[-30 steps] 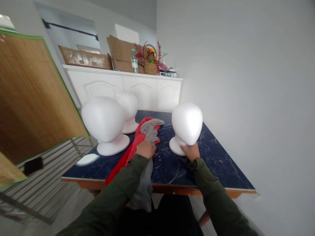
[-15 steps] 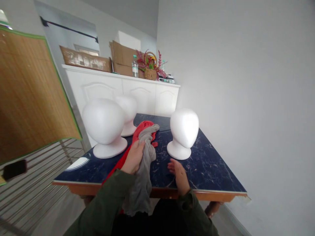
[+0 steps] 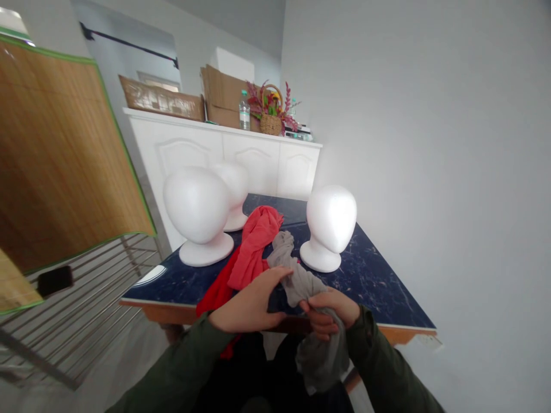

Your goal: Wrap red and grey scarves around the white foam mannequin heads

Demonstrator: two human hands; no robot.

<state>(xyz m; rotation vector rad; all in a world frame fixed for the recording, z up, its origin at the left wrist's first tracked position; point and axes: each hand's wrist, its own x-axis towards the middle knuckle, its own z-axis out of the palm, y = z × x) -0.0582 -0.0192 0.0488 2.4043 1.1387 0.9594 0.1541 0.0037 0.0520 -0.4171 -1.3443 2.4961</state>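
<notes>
Dark blue surface point(image 3: 379, 281) with pale veins and orange-brown wooden front edge point(image 3: 398, 334). On left, front white head point(image 3: 197, 203) and rear white head point(image 3: 235, 182), both upright on round bases point(image 3: 207, 252). On right, third white head point(image 3: 331, 218), also upright. Between them, bunched red cloth point(image 3: 253, 246); beside it, far end of grey cloth point(image 3: 301, 282). Near left corner, white rounded patch point(image 3: 151, 274), kind unclear.
</notes>
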